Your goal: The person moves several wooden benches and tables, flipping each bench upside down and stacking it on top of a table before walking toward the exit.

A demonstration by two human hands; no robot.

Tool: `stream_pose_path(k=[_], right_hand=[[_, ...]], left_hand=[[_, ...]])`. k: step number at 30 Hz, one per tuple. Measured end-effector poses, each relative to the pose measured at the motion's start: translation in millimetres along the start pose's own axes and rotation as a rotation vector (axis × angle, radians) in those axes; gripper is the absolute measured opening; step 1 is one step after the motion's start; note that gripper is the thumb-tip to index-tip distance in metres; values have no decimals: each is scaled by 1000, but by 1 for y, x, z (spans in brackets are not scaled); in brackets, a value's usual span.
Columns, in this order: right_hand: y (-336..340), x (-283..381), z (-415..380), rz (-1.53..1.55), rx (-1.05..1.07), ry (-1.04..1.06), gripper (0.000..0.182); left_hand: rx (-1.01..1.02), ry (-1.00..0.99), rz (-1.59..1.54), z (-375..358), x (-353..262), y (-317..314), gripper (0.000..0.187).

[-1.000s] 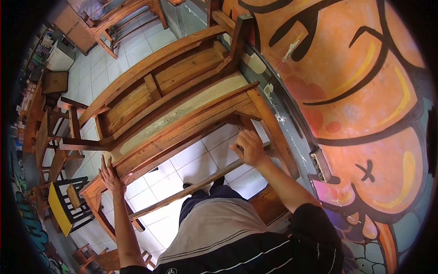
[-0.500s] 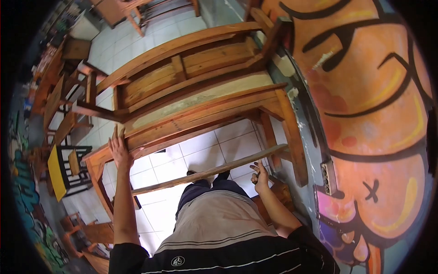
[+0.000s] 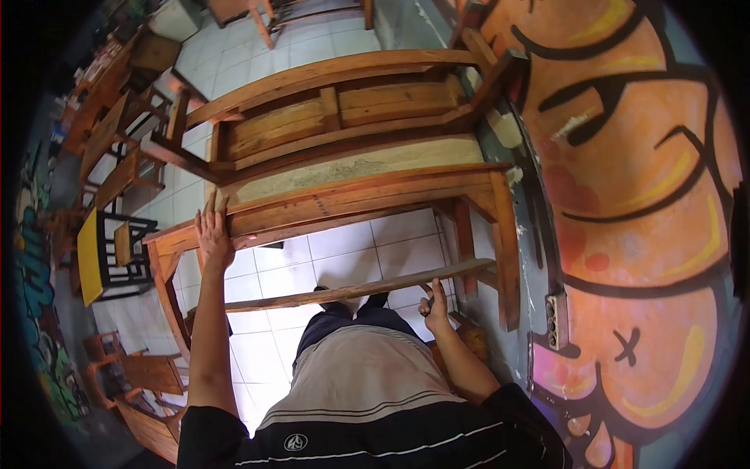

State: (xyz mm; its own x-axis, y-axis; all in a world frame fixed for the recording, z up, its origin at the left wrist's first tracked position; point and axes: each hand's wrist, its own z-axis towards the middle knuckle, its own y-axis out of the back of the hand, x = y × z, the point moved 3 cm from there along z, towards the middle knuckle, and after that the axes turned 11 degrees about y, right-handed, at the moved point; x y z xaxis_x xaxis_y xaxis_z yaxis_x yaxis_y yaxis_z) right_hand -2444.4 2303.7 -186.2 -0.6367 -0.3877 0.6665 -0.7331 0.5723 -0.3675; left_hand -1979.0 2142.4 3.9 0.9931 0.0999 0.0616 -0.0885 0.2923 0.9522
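A wooden table [image 3: 328, 205] stands in front of me with a pale top. An upturned wooden bench [image 3: 344, 117] rests on it, legs raised. My left hand [image 3: 214, 234] lies on the table's front edge near its left corner, fingers stretched forward over the rim. Below, a long wooden crossbar [image 3: 351, 292] runs between the table's legs. My right hand [image 3: 434, 307] is just under the crossbar's right part, one finger pointing up close to it, the others curled. Something small and dark shows at those fingers; its kind cannot be made out.
A painted wall [image 3: 625, 227] with a power socket strip [image 3: 555, 320] runs along the right. A yellow-topped stand [image 3: 91, 254] and wooden chairs [image 3: 152, 374] are at the left. More wooden furniture [image 3: 109, 137] stands farther back. White floor tiles [image 3: 344, 254] show beneath the table.
The view has shifted slightly. My right hand has moved a little left along the crossbar and its fingers have curled more. My left hand stays on the table edge.
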Motion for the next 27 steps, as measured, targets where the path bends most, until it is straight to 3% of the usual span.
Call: stream_pose_path(k=[1,6,15,20,27], right_hand=[[-2,6,-6,-32,50,45,58],[39,3,-1,19,-214,162,30],[26,56,3,71,-277,346,39],[21,49,9,73,-378,320,21],[76,-1,34,-57,-390,301,14]], left_hand=[[1,-27,-12,2,0,-3,103],[-14,-37,-21,7,6,-11,104],[-63,-72,-65,10,-2,-7,101],[-73,-82,-66,11,1,-11,100],[-45,-81,-61,10,0,-8,100]])
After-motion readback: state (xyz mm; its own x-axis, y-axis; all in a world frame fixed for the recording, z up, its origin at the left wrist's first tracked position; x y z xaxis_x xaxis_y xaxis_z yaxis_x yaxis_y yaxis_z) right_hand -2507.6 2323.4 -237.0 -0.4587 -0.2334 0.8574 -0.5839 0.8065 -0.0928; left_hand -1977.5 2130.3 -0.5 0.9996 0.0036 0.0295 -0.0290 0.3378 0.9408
